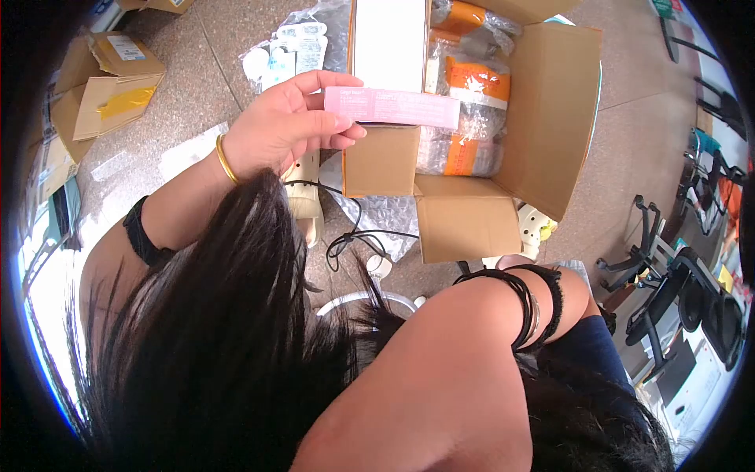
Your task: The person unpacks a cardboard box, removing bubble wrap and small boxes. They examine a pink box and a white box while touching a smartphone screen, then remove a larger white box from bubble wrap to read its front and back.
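Note:
My left hand (287, 118), with a gold bangle at the wrist, pinches a slim pink box (392, 107) with small white print by its left end. The box is held level above the near part of an open cardboard carton (549, 118). Inside the carton lie plastic-wrapped packs with orange bands (477, 82). A white flat panel or box (389, 47) shows at the carton's left, just beyond the pink box. My right arm (440, 370) crosses the foreground with black bands and a bracelet; the fingers of that hand are hidden.
Opened cardboard boxes (118, 82) lie on the floor at left. White-and-blue packets (299, 51) on clear plastic lie beyond my left hand. A black cable (354, 236) and a cream clog (303, 193) are below the carton. Black office chairs (692, 291) stand at right.

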The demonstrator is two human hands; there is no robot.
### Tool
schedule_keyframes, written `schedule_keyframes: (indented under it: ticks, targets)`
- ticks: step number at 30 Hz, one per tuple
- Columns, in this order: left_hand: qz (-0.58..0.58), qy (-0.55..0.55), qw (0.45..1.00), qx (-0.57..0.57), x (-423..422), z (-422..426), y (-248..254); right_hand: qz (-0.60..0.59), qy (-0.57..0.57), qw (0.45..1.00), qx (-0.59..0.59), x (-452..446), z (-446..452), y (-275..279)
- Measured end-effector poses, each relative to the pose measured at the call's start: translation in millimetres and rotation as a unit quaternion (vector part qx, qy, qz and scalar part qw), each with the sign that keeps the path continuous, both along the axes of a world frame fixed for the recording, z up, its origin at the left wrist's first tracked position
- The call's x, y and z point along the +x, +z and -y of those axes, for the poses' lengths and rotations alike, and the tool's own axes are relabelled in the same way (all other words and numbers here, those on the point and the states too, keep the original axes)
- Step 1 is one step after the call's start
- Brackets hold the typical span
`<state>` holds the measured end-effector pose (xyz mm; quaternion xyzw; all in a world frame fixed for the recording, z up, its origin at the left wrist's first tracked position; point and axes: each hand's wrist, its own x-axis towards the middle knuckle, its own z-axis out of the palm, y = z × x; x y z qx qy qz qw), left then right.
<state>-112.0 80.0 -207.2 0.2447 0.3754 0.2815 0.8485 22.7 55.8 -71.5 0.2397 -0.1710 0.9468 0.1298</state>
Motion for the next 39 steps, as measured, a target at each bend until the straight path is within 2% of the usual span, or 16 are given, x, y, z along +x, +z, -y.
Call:
schedule_keyframes:
  ticks: [1, 4, 14, 25, 29, 31, 32, 33, 34, 35, 36, 37, 39]
  targets:
    - [-0.002, -0.001, 1.000, -0.002, 0.6, -0.3, -1.9, -0.029, 0.022, 0.998, 0.047, -3.2, 0.3, -6.1]
    - [0.017, 0.009, 1.000, 0.017, 0.8, 0.0, -4.3, -0.017, 0.014, 0.999, 0.044, -1.2, 0.6, -6.7]
    - [-0.013, 0.015, 0.999, 0.032, 9.1, -2.1, 20.8, -0.021, 0.065, 0.996, -0.060, 4.6, -3.4, -5.1]
    - [0.000, 0.012, 0.999, 0.036, 7.1, -3.4, 21.5, -0.006, 0.147, 0.977, -0.154, 6.5, -1.9, -2.8]
    - [0.036, 0.006, 0.999, 0.023, 4.2, -6.1, 18.8, 0.031, 0.159, 0.981, -0.104, 8.9, -17.9, -6.5]
    - [0.042, 0.005, 0.999, 0.014, 3.2, -6.5, 19.2, 0.117, 0.010, 0.992, 0.037, 10.7, -19.6, -3.4]
    - [0.053, 0.007, 0.999, 0.010, 2.8, -6.6, 19.8, 0.108, -0.092, 0.990, -0.008, 10.2, -8.8, -9.5]
    - [0.063, 0.010, 0.998, 0.007, 2.4, -6.5, 19.9, 0.107, -0.091, 0.990, -0.009, 4.2, 5.7, -11.6]
    - [0.063, 0.011, 0.998, 0.007, 2.2, -6.5, 19.8, 0.177, -0.304, 0.932, 0.090, -4.7, 21.5, -11.8]
    - [0.068, 0.009, 0.998, 0.007, 2.1, -6.6, 19.7, 0.236, -0.497, 0.815, 0.184, -12.3, 21.6, -8.6]
    - [0.073, 0.009, 0.997, 0.008, 1.8, -6.5, 19.6, 0.169, -0.610, 0.673, 0.383, -2.5, 11.0, -15.1]
    - [0.073, 0.010, 0.997, 0.008, 1.1, -6.6, 19.4, 0.177, -0.638, 0.608, 0.437, 2.0, 5.1, -15.3]
    - [0.100, 0.020, 0.995, 0.001, -0.2, -6.7, 18.6, 0.222, -0.608, 0.598, 0.473, 13.0, 6.6, -5.8]
